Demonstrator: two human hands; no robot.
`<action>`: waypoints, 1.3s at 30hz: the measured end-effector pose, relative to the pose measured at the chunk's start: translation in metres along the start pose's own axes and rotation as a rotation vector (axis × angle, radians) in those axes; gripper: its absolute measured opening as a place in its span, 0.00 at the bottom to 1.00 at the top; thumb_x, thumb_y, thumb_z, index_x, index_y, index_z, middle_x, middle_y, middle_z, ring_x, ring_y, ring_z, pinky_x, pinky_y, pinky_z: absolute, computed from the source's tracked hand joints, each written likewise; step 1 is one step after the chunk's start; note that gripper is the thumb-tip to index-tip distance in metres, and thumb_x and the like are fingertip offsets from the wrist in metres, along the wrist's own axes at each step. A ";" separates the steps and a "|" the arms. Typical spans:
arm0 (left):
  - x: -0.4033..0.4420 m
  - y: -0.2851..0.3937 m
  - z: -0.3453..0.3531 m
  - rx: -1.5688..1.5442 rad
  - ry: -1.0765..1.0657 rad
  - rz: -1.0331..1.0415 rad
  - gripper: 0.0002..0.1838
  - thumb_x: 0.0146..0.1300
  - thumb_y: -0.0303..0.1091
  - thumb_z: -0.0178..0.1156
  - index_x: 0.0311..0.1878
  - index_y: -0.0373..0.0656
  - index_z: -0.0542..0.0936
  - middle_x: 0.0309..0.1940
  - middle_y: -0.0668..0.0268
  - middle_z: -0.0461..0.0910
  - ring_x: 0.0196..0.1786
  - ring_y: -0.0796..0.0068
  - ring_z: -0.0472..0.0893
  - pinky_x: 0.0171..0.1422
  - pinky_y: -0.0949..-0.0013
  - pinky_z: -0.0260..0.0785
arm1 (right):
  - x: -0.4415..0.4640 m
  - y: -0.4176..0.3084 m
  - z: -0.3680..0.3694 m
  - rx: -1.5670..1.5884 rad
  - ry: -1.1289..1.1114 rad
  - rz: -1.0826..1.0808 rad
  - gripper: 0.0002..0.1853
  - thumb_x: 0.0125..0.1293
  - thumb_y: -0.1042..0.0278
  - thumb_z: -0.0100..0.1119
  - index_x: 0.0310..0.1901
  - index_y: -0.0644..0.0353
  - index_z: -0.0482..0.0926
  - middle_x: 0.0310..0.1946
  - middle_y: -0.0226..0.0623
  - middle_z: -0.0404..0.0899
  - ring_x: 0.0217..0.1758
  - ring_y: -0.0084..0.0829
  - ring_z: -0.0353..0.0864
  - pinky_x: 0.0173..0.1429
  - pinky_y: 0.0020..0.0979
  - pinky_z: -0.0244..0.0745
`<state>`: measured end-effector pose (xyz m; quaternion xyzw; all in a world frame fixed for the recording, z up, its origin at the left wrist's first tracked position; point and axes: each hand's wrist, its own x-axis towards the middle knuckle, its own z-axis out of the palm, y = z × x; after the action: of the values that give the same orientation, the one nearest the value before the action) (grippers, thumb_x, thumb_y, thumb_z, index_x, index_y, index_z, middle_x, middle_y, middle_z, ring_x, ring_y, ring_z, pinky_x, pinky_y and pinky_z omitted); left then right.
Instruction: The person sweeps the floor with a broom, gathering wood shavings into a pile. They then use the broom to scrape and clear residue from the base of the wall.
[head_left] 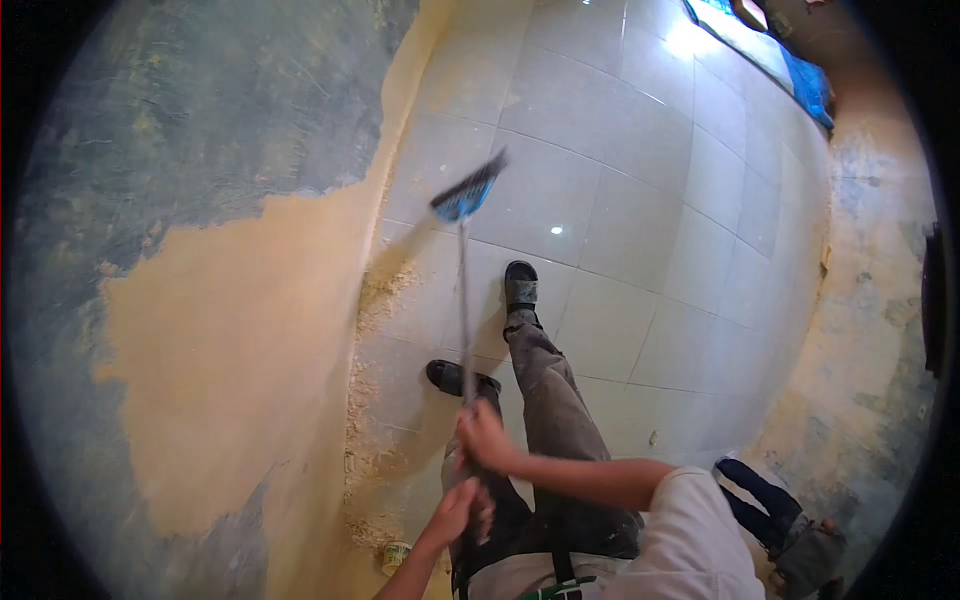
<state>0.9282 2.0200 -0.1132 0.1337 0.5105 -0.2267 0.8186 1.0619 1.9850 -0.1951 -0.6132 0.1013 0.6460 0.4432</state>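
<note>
A broom (464,203) with a blue head and dark bristles reaches forward over the tiles, its bristles slightly blurred. My right hand (487,440) is closed around its thin handle, in front of my legs. Lower on the same handle, close to my waist, my left hand (460,510) is wrapped too. The broom's head is off the wall, and I cannot tell whether it touches the floor. Beside it and along the wall's foot lie pale crumbled scrapings (392,285).
On the left a wall (240,330) shows a bare tan patch amid grey-green paint. Grey floor tiles (630,220) stretch ahead. A small cup-like container (396,557) stands by the wall. Blue-and-white sheeting (800,80) lies at the far right. Dark cloth items (765,500) lie at lower right.
</note>
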 end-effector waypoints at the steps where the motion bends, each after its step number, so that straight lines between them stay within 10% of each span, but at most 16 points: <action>1: 0.029 0.014 0.019 0.421 -0.048 0.221 0.17 0.69 0.50 0.43 0.37 0.46 0.69 0.21 0.65 0.70 0.22 0.71 0.72 0.27 0.69 0.66 | 0.024 0.021 -0.041 -0.125 0.143 -0.151 0.13 0.68 0.60 0.44 0.41 0.62 0.60 0.24 0.40 0.71 0.20 0.35 0.78 0.23 0.37 0.71; 2: 0.056 0.035 0.042 0.832 -0.092 0.450 0.17 0.69 0.49 0.43 0.38 0.45 0.71 0.23 0.66 0.72 0.26 0.69 0.74 0.33 0.68 0.68 | -0.004 -0.052 -0.070 0.074 0.241 -0.027 0.12 0.67 0.61 0.45 0.42 0.61 0.64 0.26 0.39 0.72 0.24 0.40 0.77 0.30 0.43 0.71; 3: 0.078 0.061 0.067 1.122 -0.106 0.634 0.16 0.68 0.47 0.45 0.40 0.44 0.72 0.26 0.63 0.74 0.29 0.65 0.76 0.36 0.67 0.69 | 0.022 -0.039 -0.122 -0.416 0.249 -0.645 0.12 0.66 0.60 0.47 0.41 0.61 0.69 0.28 0.37 0.73 0.21 0.38 0.75 0.28 0.40 0.71; 6: 0.138 0.150 0.122 1.776 -0.130 0.979 0.15 0.65 0.44 0.48 0.44 0.42 0.72 0.38 0.56 0.77 0.41 0.56 0.76 0.42 0.62 0.70 | 0.035 -0.133 -0.263 -0.271 0.576 -0.263 0.13 0.67 0.57 0.50 0.37 0.59 0.69 0.20 0.32 0.69 0.14 0.22 0.68 0.13 0.26 0.62; 10: 0.210 0.235 0.146 1.421 -0.021 0.858 0.13 0.62 0.40 0.46 0.43 0.45 0.74 0.40 0.56 0.77 0.44 0.54 0.76 0.47 0.55 0.68 | 0.066 -0.238 -0.456 -0.924 0.875 -0.307 0.15 0.66 0.56 0.50 0.34 0.63 0.71 0.22 0.42 0.76 0.19 0.32 0.77 0.19 0.35 0.70; 11: 0.228 0.250 0.141 1.444 0.037 0.826 0.12 0.61 0.40 0.48 0.43 0.45 0.74 0.40 0.55 0.77 0.45 0.54 0.76 0.47 0.56 0.68 | 0.067 -0.259 -0.489 -1.496 1.128 -0.427 0.16 0.66 0.55 0.47 0.36 0.62 0.72 0.26 0.46 0.78 0.26 0.40 0.80 0.28 0.43 0.73; 12: 0.235 0.266 0.138 1.433 0.084 0.744 0.12 0.61 0.40 0.48 0.44 0.45 0.74 0.41 0.56 0.77 0.45 0.53 0.76 0.47 0.57 0.68 | 0.064 -0.288 -0.508 -1.668 1.195 -0.157 0.14 0.66 0.58 0.43 0.37 0.59 0.74 0.30 0.47 0.80 0.33 0.46 0.81 0.36 0.48 0.74; 15: 0.265 0.281 0.093 1.481 0.273 0.528 0.12 0.61 0.40 0.49 0.44 0.45 0.74 0.41 0.56 0.78 0.45 0.53 0.76 0.47 0.57 0.68 | 0.093 -0.333 -0.576 -1.578 1.399 -0.067 0.14 0.65 0.66 0.39 0.37 0.60 0.77 0.33 0.45 0.81 0.36 0.47 0.82 0.38 0.43 0.77; 21: 0.264 0.225 0.012 1.557 0.400 0.145 0.13 0.60 0.42 0.51 0.44 0.46 0.75 0.36 0.54 0.79 0.41 0.54 0.78 0.45 0.58 0.69 | 0.131 -0.344 -0.543 -1.901 1.130 -0.054 0.10 0.60 0.72 0.48 0.29 0.58 0.82 0.31 0.43 0.82 0.35 0.38 0.83 0.34 0.34 0.80; 25: 0.244 0.177 0.021 1.313 0.400 0.065 0.13 0.60 0.43 0.51 0.44 0.47 0.74 0.38 0.54 0.79 0.43 0.54 0.78 0.46 0.60 0.69 | 0.085 -0.280 -0.522 -1.859 1.057 -0.179 0.12 0.61 0.71 0.47 0.44 0.58 0.77 0.28 0.40 0.79 0.28 0.39 0.82 0.29 0.35 0.78; 39: 0.204 0.116 0.112 1.075 0.177 0.729 0.10 0.64 0.37 0.50 0.42 0.42 0.73 0.31 0.59 0.77 0.34 0.64 0.77 0.40 0.67 0.67 | -0.058 -0.118 -0.301 -1.614 0.108 -0.264 0.20 0.61 0.71 0.48 0.56 0.49 0.70 0.31 0.43 0.76 0.34 0.44 0.79 0.35 0.41 0.75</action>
<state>1.1503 2.0216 -0.2483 0.7067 0.3137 -0.1465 0.6169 1.3471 1.8251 -0.1641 -0.7807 -0.4466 0.4319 -0.0675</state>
